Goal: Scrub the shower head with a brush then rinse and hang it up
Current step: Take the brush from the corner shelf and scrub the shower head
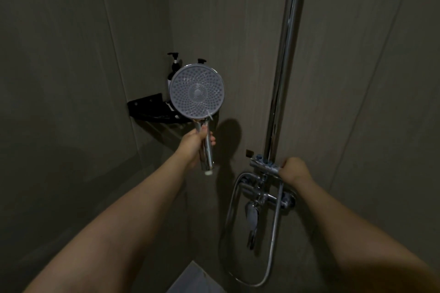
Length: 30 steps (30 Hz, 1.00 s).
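My left hand grips the shower head upright by its handle, face toward me, while my right hand clasps the valve knob beside it.

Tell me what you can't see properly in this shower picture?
- Pump bottles, head view: mostly hidden behind the shower head; labels unreadable.
- Corner shelf: its right part is covered by the shower head.
- Right hand: its fingers curl behind the tap fitting, so the part it grips is hidden.
- Hose: where it joins the handle can't be made out.
- Brush: none in view.
- Water: too dim to tell if any runs.
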{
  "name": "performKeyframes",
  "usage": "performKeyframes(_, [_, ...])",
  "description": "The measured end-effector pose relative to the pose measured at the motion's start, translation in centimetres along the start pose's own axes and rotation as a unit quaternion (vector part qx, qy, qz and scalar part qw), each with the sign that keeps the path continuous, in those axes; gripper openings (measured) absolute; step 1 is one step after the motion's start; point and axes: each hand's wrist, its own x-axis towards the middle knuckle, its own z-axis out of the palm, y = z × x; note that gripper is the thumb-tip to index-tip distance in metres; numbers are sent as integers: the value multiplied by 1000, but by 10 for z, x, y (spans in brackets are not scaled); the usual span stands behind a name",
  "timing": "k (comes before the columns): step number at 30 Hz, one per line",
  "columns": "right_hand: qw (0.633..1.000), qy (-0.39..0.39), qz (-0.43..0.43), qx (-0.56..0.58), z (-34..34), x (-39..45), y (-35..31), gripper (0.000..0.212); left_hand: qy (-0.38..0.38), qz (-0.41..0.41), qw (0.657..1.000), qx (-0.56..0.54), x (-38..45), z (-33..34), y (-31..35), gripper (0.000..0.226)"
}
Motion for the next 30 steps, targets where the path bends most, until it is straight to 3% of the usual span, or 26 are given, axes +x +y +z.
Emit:
performKeyframes(5, [982,133,-100,-87,1,-14,-43,19,14,11,1000,-12,-1,-10,1,23])
performKeyframes(14, [964,51,-260,31,-2,-1,-155,23,69,60,996,12,2,-60,21,19])
performKeyframes(19, [944,44,-308,108,-3,14,-219,23,100,75,992,-8,11,-98,36,17])
performKeyframes(24, [939,46,-314,130,11,34,-273,26,122,76,989,-38,40,-139,58,10])
performKeyframes(30, [972,72,-216,61,26,77,-330,32,75,50,996,-29,86,-179,79,11])
